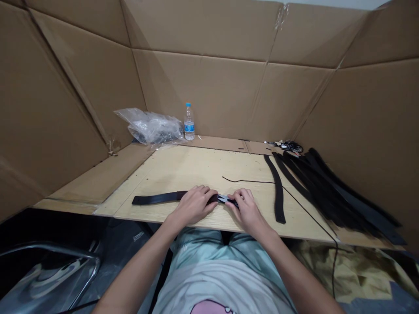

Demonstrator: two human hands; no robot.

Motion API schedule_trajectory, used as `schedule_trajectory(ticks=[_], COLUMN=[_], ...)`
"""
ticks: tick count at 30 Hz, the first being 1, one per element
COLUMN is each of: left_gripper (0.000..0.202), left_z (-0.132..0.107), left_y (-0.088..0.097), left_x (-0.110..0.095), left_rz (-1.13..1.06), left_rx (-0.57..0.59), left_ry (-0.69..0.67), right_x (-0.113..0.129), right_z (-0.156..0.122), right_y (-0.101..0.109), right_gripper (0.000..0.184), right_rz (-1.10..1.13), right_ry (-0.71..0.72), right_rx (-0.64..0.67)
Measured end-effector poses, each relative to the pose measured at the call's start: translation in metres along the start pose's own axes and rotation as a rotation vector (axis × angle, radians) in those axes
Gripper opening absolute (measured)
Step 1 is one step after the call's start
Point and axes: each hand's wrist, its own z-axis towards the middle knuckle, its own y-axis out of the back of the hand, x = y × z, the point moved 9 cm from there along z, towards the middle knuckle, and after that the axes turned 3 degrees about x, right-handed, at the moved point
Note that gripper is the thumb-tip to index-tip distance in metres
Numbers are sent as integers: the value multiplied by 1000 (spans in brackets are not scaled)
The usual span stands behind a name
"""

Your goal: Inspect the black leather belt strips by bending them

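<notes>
A flat black strap (157,199) lies along the front of the board, its right part under my left hand (195,204). The fingers of that hand are closed round the strap near its right end. My right hand (245,208) pinches a small pair of snips (223,199), silver blades pointing left at the strap's end. The handles are mostly covered by my fingers. Whether the blades touch the strap, I cannot tell. To the right, a second black strap (278,192) lies lengthwise, across a thin black cord (250,180).
A pile of black straps (334,196) covers the right side. Clear plastic bags (153,126) and a water bottle (189,124) stand at the back, with a small tangle of black cords (291,146) at back right. Cardboard walls (203,87) enclose the board (183,165).
</notes>
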Motion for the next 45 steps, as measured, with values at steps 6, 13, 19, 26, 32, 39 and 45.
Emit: schedule_trajectory(ticks=[6, 13, 19, 26, 32, 39, 45], left_gripper=[28, 28, 27, 27, 27, 28, 29], left_z=[0, 0, 0, 0, 1, 0, 0], left_y=[1, 0, 0, 0, 0, -1, -1], left_x=[0, 0, 0, 0, -1, 0, 0], left_rz=[-2, 9, 0, -7, 2, 10, 14], left_rx=[3, -1, 3, 10, 4, -18, -29], left_ry=[6, 4, 7, 5, 4, -13, -22], right_x=[-2, -2, 0, -2, 0, 1, -5], right_z=[0, 0, 0, -1, 0, -1, 1], right_y=[0, 2, 1, 4, 2, 2, 0], right_gripper=[9, 9, 7, 9, 8, 8, 8], right_rz=[16, 56, 77, 122, 103, 102, 152], right_ry=[-7, -2, 9, -11, 17, 37, 3], right_rx=[5, -4, 0, -20, -9, -14, -5])
